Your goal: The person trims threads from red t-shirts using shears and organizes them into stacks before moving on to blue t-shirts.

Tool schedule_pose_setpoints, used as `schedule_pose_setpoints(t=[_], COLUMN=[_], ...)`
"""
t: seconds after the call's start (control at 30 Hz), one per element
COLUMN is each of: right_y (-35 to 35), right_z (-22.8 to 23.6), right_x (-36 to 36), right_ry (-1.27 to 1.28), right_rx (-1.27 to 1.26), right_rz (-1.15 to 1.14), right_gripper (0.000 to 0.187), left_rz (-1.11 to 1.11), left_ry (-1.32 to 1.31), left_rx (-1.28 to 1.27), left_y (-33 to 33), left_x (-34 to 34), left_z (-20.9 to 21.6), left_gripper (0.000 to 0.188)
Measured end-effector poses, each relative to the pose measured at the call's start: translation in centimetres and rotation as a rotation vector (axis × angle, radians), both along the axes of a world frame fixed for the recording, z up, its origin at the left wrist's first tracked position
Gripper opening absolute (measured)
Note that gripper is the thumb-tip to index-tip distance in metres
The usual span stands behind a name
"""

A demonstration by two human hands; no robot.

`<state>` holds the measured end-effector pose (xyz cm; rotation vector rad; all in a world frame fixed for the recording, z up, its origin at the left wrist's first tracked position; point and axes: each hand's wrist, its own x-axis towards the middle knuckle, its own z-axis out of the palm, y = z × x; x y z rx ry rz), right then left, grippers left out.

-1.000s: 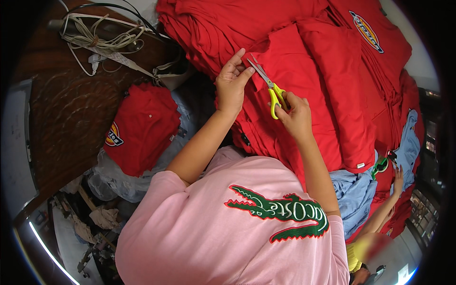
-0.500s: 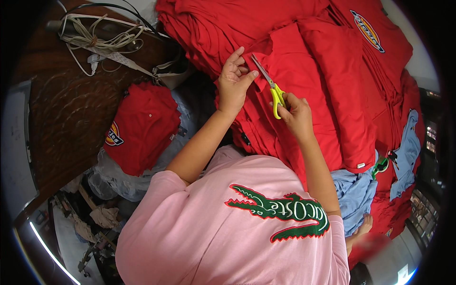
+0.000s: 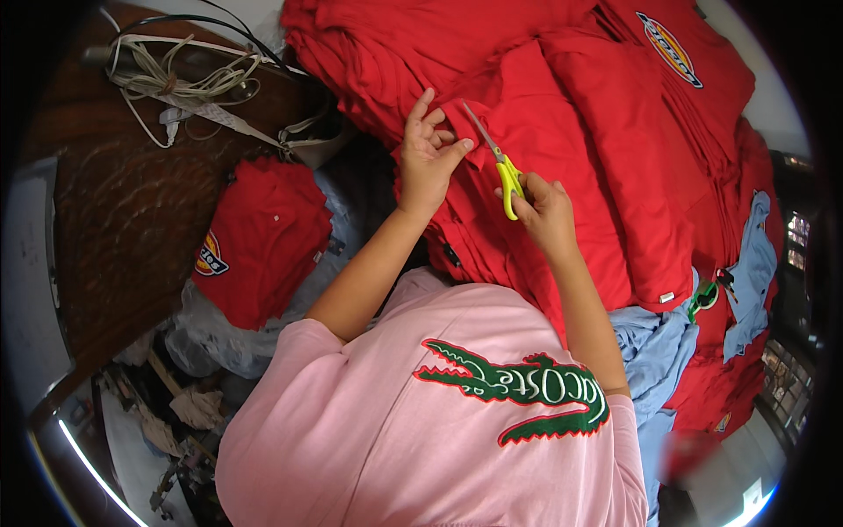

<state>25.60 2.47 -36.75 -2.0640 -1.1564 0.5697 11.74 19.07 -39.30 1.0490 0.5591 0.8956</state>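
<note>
My right hand grips scissors by their yellow-green handles. The narrow metal blades look together and point up and left over red cloth. Left of the blade tips is my left hand, with its forefinger stretched up, thumb reaching toward the cloth and the other fingers loosely bent apart. I see nothing held in it, though a fine thread would be too small to make out. The red cloth lies in a large layered heap of garments in front of me, a small white tag at one edge.
A stack of red garments sits on clear plastic at left. Beyond it, coiled pale cables lie on a carved wooden surface. Light blue cloth and a green roll of tape are at right.
The scissors' blades have come closer together, and my left hand has shifted slightly left. A bare limb near the blue cloth at lower right has gone from sight.
</note>
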Motion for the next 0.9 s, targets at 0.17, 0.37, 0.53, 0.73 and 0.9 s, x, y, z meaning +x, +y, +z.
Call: schedule_pose_setpoints(t=[0.17,0.37,0.53,0.73,0.9], right_y=[-5.4,-21.0,-32.2,-30.9,-30.2], right_z=[-1.1,-1.7,-3.7,-9.1,-7.4], right_x=[0.1,-0.6,-6.9,-10.4,-8.8], right_ry=[0.376,0.206,0.269,0.253,0.131], right_rx=[0.175,0.098,-0.188,-0.046,-0.217], right_rz=[-0.3,-0.752,-0.986,-1.048,-0.938], right_gripper=[0.02,0.035,0.046,0.041,0.034], left_rz=[0.035,0.09,-0.128,-0.16,-0.319], left_ry=[0.065,0.199,0.573,0.879,1.079], left_rx=[0.028,0.018,0.069,0.353,0.285], left_y=[0.6,4.5,8.6,10.0,12.5], left_x=[0.1,-1.2,-2.4,-2.1,-0.9], left_z=[-0.5,-2.9,-2.4,0.1,2.1], left_gripper=[0.075,0.058,0.04,0.035,0.038])
